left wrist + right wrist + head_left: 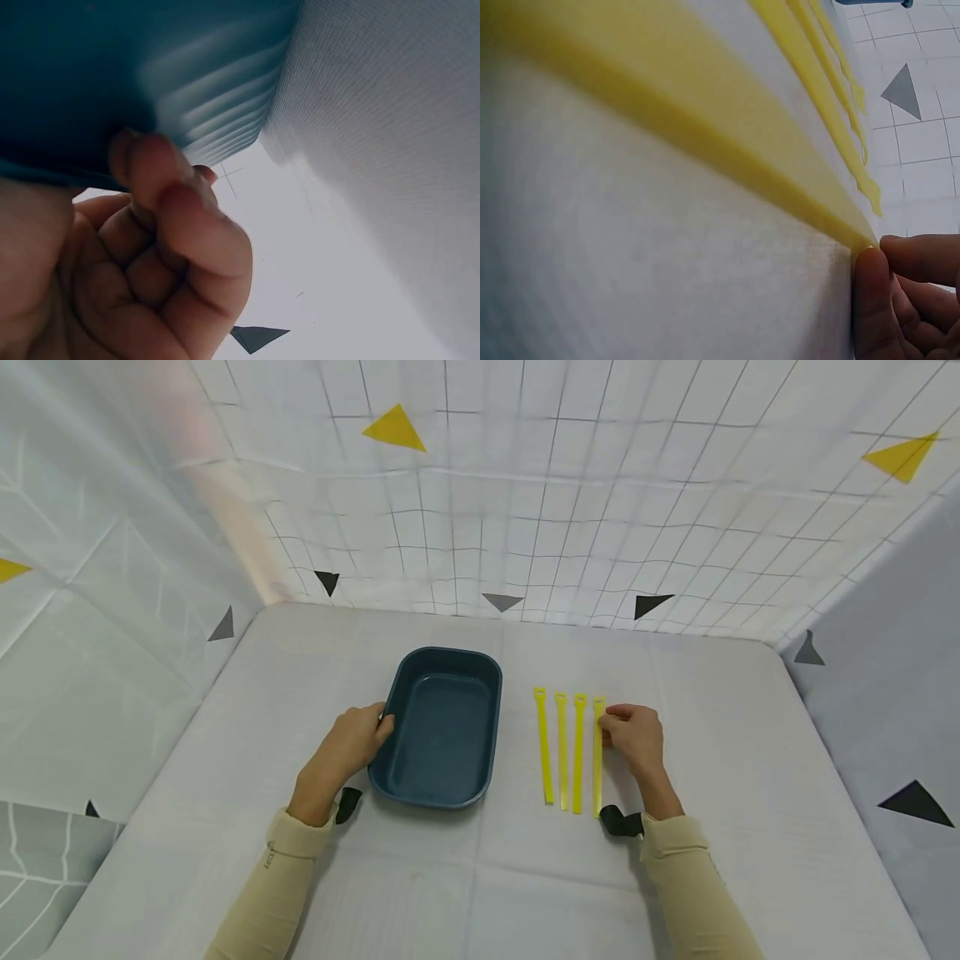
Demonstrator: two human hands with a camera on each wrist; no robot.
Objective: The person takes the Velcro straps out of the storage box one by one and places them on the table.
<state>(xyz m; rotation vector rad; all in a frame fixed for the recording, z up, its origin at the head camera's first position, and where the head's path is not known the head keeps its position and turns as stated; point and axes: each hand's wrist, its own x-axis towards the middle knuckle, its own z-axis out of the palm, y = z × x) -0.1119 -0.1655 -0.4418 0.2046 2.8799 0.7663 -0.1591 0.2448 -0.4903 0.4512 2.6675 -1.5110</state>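
My left hand (352, 745) holds the left rim of a deep dark-blue rectangular dish (442, 735), its thumb over the edge and fingers curled outside the wall. In the left wrist view, the curled fingers sit at the ribbed outer wall of the dish (217, 90). My right hand (636, 739) pinches the rightmost yellow strap (597, 768) between thumb and forefinger, near its slotted head. The right wrist view shows that strap (727, 127) running close past the camera to the fingertips (871, 262). Several matching yellow straps (578, 760) lie side by side left of it, slotted heads away from me.
A white cloth covers the table (525, 893). Behind it hangs a white grid-lined sheet (465, 527) marked with yellow, grey and black triangles. Pale sheets (885, 710) close off both sides. Black camera mounts (621, 822) sit at both wrists.
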